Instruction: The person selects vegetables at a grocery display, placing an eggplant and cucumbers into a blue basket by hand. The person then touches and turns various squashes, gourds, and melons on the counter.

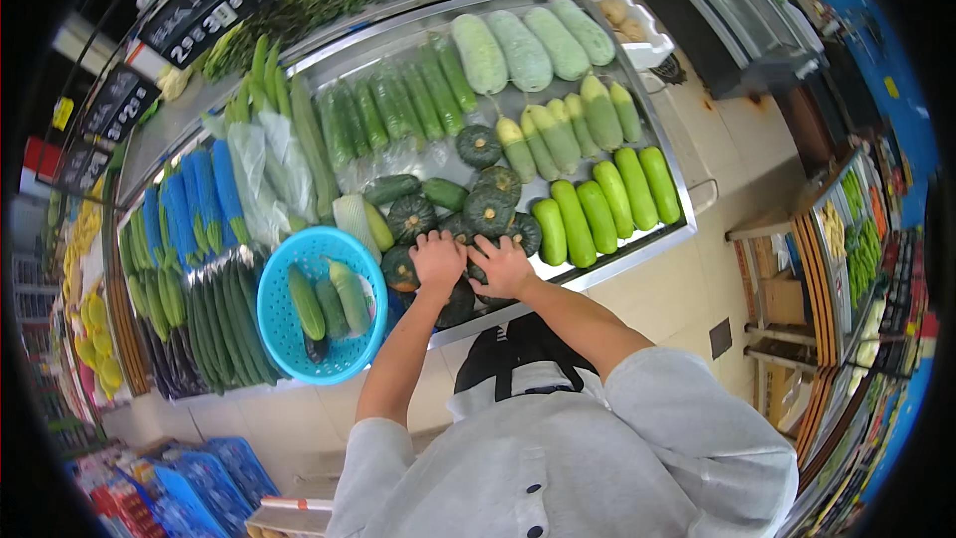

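Both hands rest on a pile of dark green squashes (489, 211) near the front edge of a metal display table. My left hand (438, 261) lies over squashes at the pile's left front, beside one with an orange patch (401, 269). Fingers spread, my right hand (502, 267) touches squashes just to the right. Whether either hand grips one cannot be told, as the palms are hidden. A blue plastic basket (272, 276) stands left of the pile, with a cucumber (306, 302), other green gourds and a dark eggplant (317, 348) in it.
Light green gourds (596, 217) lie in a row at right, green radishes (554, 140) behind them and wax melons (479, 54) at the back. Wrapped cucumbers (388, 106) fill the middle. Bagged loofahs (272, 157) and long dark cucumbers (224, 329) lie left. The table's metal rim (635, 252) runs in front.
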{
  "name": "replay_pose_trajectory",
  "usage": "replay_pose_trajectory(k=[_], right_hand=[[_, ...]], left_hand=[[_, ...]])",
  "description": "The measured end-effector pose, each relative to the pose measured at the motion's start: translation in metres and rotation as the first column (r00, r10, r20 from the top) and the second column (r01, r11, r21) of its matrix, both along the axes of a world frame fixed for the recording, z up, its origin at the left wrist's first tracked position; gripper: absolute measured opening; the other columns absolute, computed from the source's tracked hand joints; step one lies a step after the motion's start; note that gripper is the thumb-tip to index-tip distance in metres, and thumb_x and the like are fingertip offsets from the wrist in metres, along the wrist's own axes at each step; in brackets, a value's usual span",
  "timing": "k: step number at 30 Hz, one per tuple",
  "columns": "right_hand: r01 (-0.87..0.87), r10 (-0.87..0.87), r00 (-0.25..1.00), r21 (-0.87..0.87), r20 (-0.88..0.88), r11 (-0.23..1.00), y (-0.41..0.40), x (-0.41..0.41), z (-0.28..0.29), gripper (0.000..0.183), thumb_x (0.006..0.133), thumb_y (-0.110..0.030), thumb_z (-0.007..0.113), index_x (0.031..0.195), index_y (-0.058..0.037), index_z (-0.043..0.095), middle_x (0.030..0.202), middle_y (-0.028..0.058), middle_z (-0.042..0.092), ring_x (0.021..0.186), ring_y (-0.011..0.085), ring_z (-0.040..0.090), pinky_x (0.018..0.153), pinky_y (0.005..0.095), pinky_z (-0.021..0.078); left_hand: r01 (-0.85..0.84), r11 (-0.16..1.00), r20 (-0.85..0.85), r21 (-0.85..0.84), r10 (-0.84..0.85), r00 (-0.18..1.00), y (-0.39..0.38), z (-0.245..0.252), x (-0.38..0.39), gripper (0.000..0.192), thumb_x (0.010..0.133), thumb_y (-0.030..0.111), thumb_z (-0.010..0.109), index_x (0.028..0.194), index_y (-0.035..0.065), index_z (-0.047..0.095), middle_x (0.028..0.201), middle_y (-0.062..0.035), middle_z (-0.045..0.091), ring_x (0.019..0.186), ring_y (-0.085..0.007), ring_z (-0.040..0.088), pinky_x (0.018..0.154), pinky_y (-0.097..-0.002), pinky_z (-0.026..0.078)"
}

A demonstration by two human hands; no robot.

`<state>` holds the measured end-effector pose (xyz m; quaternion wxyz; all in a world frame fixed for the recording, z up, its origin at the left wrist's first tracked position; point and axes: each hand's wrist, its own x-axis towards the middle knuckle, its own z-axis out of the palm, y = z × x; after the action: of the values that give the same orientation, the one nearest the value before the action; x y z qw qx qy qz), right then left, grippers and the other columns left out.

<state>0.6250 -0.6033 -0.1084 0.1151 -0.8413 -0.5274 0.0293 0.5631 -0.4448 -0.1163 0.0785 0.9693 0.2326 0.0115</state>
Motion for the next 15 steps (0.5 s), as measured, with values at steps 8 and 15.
replay_pose_trajectory(k=[8, 15], right_hand=[[0.029, -0.036, 0.997, -0.115, -0.065, 0.993, -0.005, -0.003, 0.001, 0.065, 0.081, -0.054, 0.058, 0.133, -0.0165, 0.049, 0.140, 0.0110, 0.043, 0.101, 0.0442, 0.051, 0.086, 0.0559, 0.0458], [0.175, -0.107, 0.968, 0.308, -0.227, 0.935, -0.103, -0.013, 0.017, 0.061, 0.083, -0.037, 0.061, 0.136, -0.0126, 0.046, 0.148, 0.0134, 0.036, 0.119, 0.0454, 0.047, 0.099, 0.0564, 0.0372]], left_hand=[[0.004, 1.000, 0.013, -0.020, -0.004, 1.000, 0.000, -0.001, 0.001, 0.028, 0.082, 0.031, 0.056, 0.089, 0.0058, 0.067, 0.096, -0.0116, 0.066, 0.094, -0.0331, 0.061, 0.077, -0.0509, 0.049], [0.060, 0.997, 0.101, 0.048, -0.065, 0.993, -0.002, -0.008, -0.004, 0.027, 0.081, 0.029, 0.056, 0.087, 0.0053, 0.066, 0.088, -0.0138, 0.065, 0.085, -0.0358, 0.061, 0.072, -0.0489, 0.050]])
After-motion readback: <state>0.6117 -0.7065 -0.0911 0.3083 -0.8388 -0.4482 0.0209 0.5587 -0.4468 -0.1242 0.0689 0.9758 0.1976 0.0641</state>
